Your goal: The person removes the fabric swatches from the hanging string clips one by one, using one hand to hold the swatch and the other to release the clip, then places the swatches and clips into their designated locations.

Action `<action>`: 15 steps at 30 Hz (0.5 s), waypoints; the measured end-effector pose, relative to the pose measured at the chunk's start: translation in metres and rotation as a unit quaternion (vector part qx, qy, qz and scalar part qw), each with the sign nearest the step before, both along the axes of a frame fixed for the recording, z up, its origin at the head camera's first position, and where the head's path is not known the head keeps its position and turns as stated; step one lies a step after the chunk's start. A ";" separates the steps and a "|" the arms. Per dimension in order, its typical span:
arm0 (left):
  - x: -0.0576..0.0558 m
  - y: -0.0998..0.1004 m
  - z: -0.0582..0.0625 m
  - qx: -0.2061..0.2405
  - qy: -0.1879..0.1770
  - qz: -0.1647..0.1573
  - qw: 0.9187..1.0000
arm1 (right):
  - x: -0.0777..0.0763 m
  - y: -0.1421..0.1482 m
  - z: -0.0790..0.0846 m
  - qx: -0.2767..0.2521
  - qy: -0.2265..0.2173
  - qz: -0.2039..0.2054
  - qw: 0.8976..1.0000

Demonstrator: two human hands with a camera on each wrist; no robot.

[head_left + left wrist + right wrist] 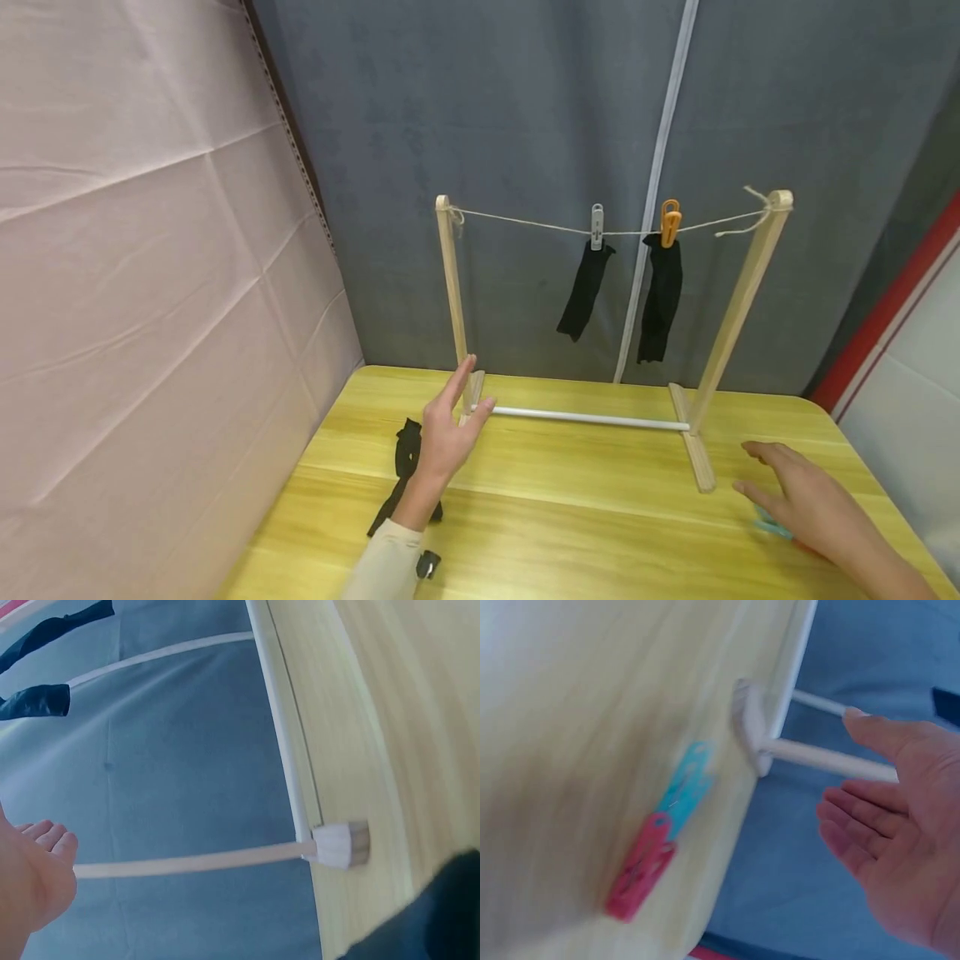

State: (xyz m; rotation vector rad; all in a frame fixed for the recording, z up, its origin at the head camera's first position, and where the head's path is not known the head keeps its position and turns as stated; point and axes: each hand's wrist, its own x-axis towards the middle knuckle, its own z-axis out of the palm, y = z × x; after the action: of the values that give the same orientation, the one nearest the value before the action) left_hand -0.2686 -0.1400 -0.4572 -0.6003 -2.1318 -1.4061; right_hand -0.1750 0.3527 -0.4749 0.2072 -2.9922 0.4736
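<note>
My left hand (447, 429) is held out with straight fingers above the table, by the left post of a small wooden drying rack (453, 292). Below its wrist lie black socks (407, 450), partly covered by the arm. On the right, my right hand (813, 500) hovers over a blue clothespin (686, 784) and a red clothespin (640, 874), holding nothing. From the rack's string (525, 222) hang two black socks: one sock (585, 292) under a grey clothespin (597, 227), the other sock (660, 300) under an orange clothespin (671, 223).
The rack stands at the back of the wood-grain table (585, 475), with a white rod (585, 417) joining its feet. A grey curtain (487, 100) hangs behind, and a pale cloth wall (150, 292) borders the left. A small black item (428, 564) lies near the left sleeve.
</note>
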 end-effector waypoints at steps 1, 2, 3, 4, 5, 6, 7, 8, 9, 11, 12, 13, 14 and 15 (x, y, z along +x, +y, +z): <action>-0.001 0.003 0.001 0.007 -0.005 -0.008 1.000 | 0.001 -0.004 0.003 -0.004 0.014 0.000 1.000; -0.003 0.006 0.002 0.015 -0.012 -0.015 1.000 | 0.003 -0.008 0.006 -0.005 0.033 0.000 0.999; -0.004 0.008 0.002 0.022 -0.017 -0.022 0.999 | 0.004 -0.012 0.009 -0.007 0.049 0.000 0.999; -0.006 0.011 0.003 0.025 -0.020 -0.025 0.999 | 0.005 -0.016 0.011 -0.010 0.063 -0.002 0.998; -0.007 0.014 0.003 0.029 -0.021 -0.031 0.999 | 0.006 -0.020 0.014 -0.011 0.081 -0.002 0.997; -0.008 0.016 0.004 0.032 -0.021 -0.036 0.999 | 0.007 -0.024 0.016 -0.013 0.096 -0.003 0.995; -0.009 0.019 0.004 0.035 -0.022 -0.040 0.998 | 0.007 -0.028 0.019 -0.013 0.109 -0.005 0.994; -0.010 0.021 0.005 0.039 -0.021 -0.044 0.998 | 0.008 -0.031 0.022 -0.016 0.123 -0.005 0.992; -0.012 0.024 0.005 0.040 -0.019 -0.048 0.998 | 0.008 -0.034 0.024 -0.019 0.134 -0.005 0.991; -0.014 0.029 0.006 0.048 -0.022 -0.058 0.997 | 0.009 -0.039 0.030 -0.025 0.157 -0.004 0.987; -0.015 0.032 0.007 0.052 -0.026 -0.062 0.996 | 0.009 -0.041 0.033 -0.030 0.166 -0.005 0.986; -0.015 0.035 0.008 0.055 -0.031 -0.065 0.996 | 0.010 -0.043 0.036 -0.035 0.175 -0.006 0.984; -0.016 0.038 0.010 0.061 -0.036 -0.069 0.995 | 0.010 -0.046 0.039 -0.041 0.185 -0.007 0.982; -0.016 0.041 0.011 0.066 -0.043 -0.073 0.994 | 0.010 -0.049 0.041 -0.047 0.196 -0.008 0.979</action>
State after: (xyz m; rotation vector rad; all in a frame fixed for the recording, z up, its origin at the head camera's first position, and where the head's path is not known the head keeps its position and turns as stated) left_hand -0.2843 -0.0994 -0.4462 -0.6671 -2.0758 -1.6642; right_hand -0.1649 0.3040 -0.4339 0.2358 -2.5796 0.5030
